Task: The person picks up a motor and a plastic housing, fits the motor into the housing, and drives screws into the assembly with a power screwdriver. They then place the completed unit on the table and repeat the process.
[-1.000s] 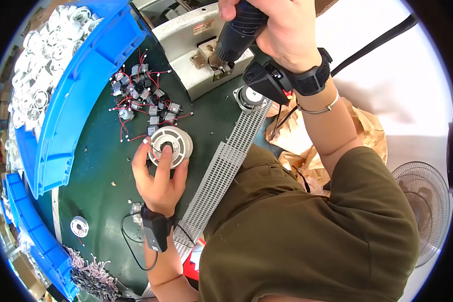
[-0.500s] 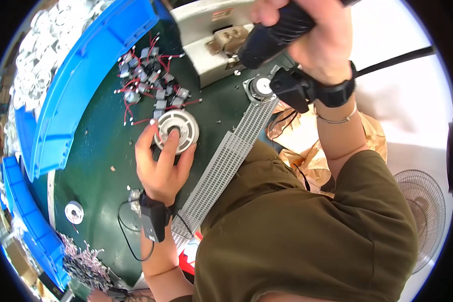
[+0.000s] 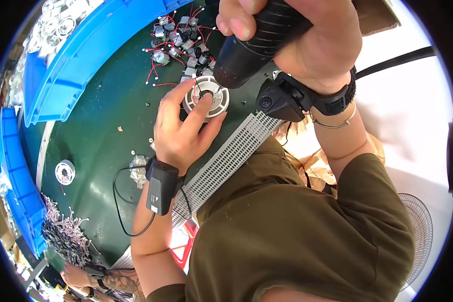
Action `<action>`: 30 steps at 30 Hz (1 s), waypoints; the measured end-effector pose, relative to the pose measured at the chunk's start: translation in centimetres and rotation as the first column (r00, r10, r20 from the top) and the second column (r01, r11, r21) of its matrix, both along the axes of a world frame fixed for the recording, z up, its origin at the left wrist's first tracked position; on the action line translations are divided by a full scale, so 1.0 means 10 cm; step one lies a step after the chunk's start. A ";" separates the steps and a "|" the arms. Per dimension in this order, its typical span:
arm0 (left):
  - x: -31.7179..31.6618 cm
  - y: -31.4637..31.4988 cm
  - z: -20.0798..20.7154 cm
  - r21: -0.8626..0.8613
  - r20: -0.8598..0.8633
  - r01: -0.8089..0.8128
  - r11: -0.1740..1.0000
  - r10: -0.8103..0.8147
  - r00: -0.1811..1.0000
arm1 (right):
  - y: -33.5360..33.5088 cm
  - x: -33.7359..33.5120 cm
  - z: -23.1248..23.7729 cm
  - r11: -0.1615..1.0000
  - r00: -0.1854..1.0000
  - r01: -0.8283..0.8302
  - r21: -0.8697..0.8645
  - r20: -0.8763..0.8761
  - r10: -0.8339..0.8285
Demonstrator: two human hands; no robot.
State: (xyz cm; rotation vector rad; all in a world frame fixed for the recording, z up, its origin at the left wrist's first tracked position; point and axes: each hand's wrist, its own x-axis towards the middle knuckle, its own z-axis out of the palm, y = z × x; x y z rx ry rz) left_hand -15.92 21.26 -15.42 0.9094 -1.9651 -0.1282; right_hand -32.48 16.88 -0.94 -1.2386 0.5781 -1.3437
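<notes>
Black and ribbed, the handheld driver point(image 3: 267, 38) sits in the right hand point(image 3: 324, 43), whose fingers wrap round its body. It has swung away from the pale metal machine, which no longer shows, and its narrow bit now points down at the white round housing point(image 3: 221, 103); whether the tip touches is hard to tell. The work thus seems to have passed from bringing the driver across to using it there. The left hand point(image 3: 180, 135) still grips the housing against the green bench point(image 3: 105, 136), index fingertip near its centre. Just beyond lie grey motors with red leads point(image 3: 189, 44); farther left are a loose white disc point(image 3: 65, 172) and a blue bin point(image 3: 93, 55) holding white parts.
</notes>
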 end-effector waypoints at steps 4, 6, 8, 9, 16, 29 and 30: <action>0.00 0.00 -0.01 -0.005 0.006 -0.011 1.000 0.011 1.000 | -0.01 0.04 -0.01 1.000 1.000 0.004 0.006 -0.016 -0.004; 0.00 0.00 -0.01 0.002 0.004 -0.016 1.000 0.016 1.000 | -0.01 0.05 -0.01 1.000 1.000 0.003 0.005 -0.012 -0.003; 0.00 0.00 -0.02 0.010 -0.008 -0.013 1.000 0.013 1.000 | -0.02 0.05 -0.03 1.000 1.000 0.006 -0.010 -0.002 -0.006; 0.00 -0.01 -0.02 0.013 -0.010 -0.015 1.000 0.015 1.000 | -0.03 0.06 -0.03 1.000 1.000 0.007 -0.019 0.004 -0.007; -0.01 -0.01 -0.01 0.015 0.013 -0.009 1.000 0.008 1.000 | -0.07 0.10 0.06 0.990 0.974 0.096 0.105 -0.217 -0.072; 0.01 0.01 0.02 0.046 0.001 -0.002 0.999 0.001 1.000 | 0.05 0.12 -0.13 0.999 0.993 0.024 -0.029 -0.112 -0.027; 0.01 0.01 0.02 0.033 -0.016 -0.005 0.999 0.006 1.000 | 0.06 0.14 -0.12 0.998 0.994 0.032 -0.062 -0.105 -0.038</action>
